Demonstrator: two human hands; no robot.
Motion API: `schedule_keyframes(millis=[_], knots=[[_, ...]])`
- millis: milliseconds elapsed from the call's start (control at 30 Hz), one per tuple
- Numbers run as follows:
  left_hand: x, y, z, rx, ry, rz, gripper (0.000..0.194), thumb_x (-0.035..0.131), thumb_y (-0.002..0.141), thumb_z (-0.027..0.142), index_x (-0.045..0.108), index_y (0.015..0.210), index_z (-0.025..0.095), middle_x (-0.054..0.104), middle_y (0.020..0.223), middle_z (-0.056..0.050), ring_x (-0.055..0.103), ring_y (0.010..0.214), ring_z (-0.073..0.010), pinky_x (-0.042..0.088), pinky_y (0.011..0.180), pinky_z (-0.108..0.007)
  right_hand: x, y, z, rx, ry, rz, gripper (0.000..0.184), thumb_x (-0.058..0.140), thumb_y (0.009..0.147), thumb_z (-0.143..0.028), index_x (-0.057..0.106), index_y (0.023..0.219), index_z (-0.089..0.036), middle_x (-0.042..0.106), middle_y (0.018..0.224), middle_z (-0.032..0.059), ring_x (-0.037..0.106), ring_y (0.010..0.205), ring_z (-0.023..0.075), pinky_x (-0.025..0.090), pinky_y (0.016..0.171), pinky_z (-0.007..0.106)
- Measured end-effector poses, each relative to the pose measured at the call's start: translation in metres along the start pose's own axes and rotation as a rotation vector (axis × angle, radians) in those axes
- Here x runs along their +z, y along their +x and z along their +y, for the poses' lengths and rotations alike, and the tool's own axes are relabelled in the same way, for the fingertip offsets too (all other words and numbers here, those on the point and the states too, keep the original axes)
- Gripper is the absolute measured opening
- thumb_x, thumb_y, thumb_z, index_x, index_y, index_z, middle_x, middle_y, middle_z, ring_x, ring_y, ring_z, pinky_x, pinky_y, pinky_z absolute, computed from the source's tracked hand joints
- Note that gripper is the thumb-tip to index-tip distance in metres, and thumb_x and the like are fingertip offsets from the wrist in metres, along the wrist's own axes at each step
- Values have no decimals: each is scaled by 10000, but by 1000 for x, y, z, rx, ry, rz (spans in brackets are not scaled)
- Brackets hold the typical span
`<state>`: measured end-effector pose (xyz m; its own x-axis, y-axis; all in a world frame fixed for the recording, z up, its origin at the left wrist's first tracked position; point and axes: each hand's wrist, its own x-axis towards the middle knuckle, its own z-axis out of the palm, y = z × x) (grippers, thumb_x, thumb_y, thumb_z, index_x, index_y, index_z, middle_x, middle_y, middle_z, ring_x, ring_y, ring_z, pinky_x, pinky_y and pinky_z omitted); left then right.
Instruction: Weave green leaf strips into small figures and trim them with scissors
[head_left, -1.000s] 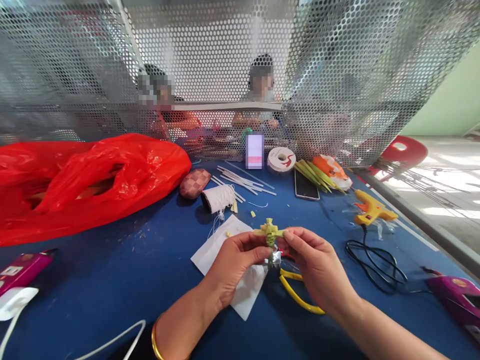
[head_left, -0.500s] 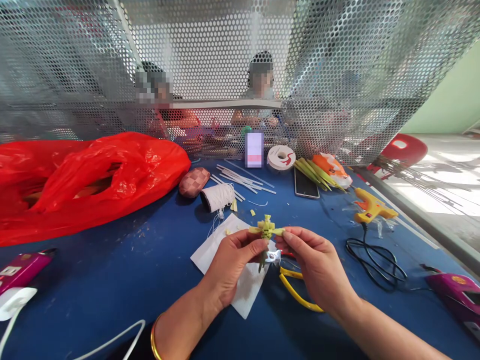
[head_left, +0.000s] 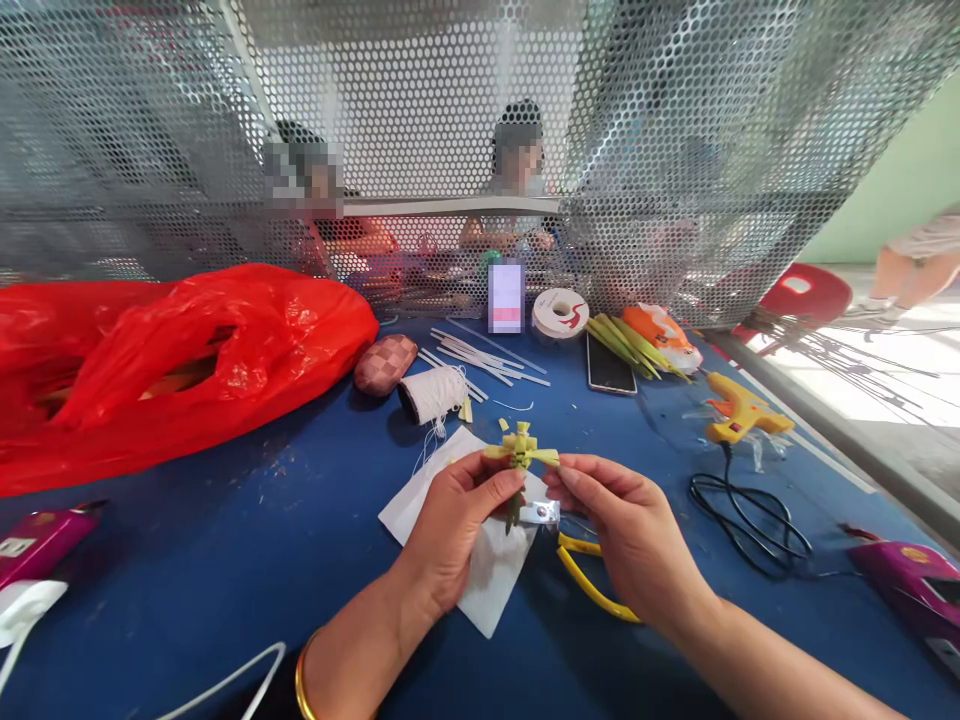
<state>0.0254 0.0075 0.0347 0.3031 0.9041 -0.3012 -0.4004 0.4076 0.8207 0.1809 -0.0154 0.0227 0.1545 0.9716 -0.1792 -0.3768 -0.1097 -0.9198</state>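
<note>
Perforated metal sheeting spans the background, two people showing behind it, and below stretches a blue table. Big on the left sprawls a red plastic bag. Front and centre, the left hand and right hand face each other, each curled into a pinch. Beneath them lies a sheet of white paper; well off to the right sits a yellow glue gun, and near the right hand rests a tool with yellow handles. Just beyond the paper, a roll of white thread lies on its side. And between those fingertips, over the paper, the little woven leaf piece: left thumb and fingers grip its body, right thumb and forefinger the tip of one side strip, its dark stem pointing down.
</note>
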Motion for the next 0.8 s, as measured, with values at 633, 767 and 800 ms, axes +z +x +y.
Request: schedule_keyframes(millis=[633, 767, 800], knots=[[3, -1, 4, 13, -55, 37, 255, 811, 655, 228, 714, 875, 143, 720, 834, -50, 646, 731, -150, 500, 718, -273, 4, -2, -3, 19, 6, -18, 270, 848, 626, -360, 800, 833, -193, 760, 774, 65, 640, 698, 161, 506, 690, 276], [2, -1, 2, 19, -76, 35, 239, 801, 672, 221, 715, 884, 151, 705, 814, -29, 624, 702, -127, 496, 720, -267, 3, -3, -4, 10, -17, -34, 255, 832, 650, -371, 802, 834, -196, 757, 768, 65, 646, 718, 168, 504, 702, 278], [1, -1, 2, 20, -73, 37, 238, 801, 672, 222, 717, 884, 152, 703, 811, -27, 624, 704, -127, 495, 723, -267, 3, -4, -4, 8, -20, -39, 255, 830, 653, -374, 802, 836, -199, 757, 770, 64, 647, 723, 168, 504, 704, 275]])
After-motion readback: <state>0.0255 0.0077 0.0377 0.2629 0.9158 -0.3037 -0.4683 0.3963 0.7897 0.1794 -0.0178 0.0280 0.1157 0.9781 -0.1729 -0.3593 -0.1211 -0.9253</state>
